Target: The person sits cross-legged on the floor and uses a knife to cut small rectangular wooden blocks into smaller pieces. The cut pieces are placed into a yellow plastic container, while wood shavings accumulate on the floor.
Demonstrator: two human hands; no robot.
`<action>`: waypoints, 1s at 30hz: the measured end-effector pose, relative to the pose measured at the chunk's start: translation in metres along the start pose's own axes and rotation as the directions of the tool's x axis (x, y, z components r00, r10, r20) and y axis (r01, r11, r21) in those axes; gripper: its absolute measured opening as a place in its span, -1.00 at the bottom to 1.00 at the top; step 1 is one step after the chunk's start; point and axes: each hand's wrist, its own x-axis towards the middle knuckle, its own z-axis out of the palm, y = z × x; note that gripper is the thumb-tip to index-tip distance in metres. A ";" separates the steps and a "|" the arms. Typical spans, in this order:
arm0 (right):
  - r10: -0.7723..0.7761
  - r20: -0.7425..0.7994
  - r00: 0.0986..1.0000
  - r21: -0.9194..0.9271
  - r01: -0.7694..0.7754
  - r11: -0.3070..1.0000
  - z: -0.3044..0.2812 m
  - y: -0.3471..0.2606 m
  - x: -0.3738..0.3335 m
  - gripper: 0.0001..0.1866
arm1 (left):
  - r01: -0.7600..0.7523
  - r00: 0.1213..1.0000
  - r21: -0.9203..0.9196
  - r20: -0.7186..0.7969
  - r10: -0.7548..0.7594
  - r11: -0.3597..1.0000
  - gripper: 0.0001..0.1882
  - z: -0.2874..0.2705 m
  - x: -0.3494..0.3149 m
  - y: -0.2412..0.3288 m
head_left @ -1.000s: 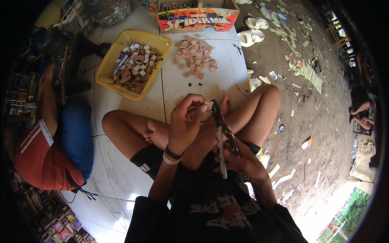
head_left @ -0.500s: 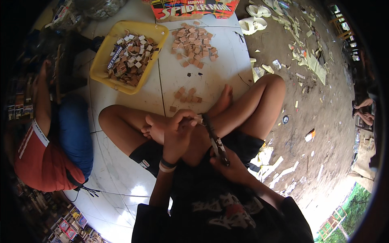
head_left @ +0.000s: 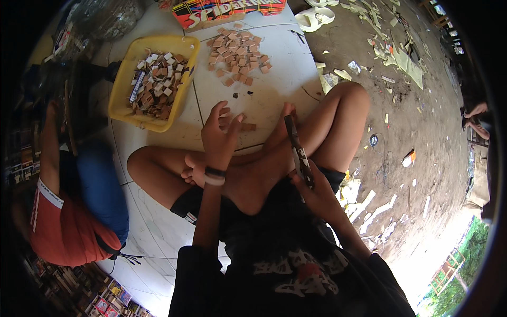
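Observation:
My left hand [head_left: 217,136] is stretched forward over the tiled floor, its fingers apart and slightly curled; I see nothing held in it. Just beyond its thumb a brown square piece [head_left: 249,127] shows, and the hand covers others of that small group. My right hand [head_left: 316,191], near my right thigh, is closed round a long, narrow dark hand tool [head_left: 297,142] with pale worn patches. Its tip points up and away from me; its exact kind is unclear. Farther ahead lies a larger pile of brown square pieces [head_left: 237,55].
A yellow tub [head_left: 119,100] of brown and white squares stands ahead on the left. Behind the pile is a printed red carton [head_left: 227,13]. A person in a red shirt [head_left: 74,227] sits at my left. Scraps litter the dirt ground [head_left: 391,174] and white sandals [head_left: 315,19] lie there.
My left hand has moved forward from the tool's tip, where it held a small piece, to the small group of squares, and its fingers have spread. The tool has shifted right.

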 end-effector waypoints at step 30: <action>-0.053 0.148 0.988 -0.110 0.070 0.992 0.015 -0.048 -0.011 -0.52 | -0.285 0.947 -0.004 0.151 0.283 0.958 -0.73 -0.039 -0.036 0.086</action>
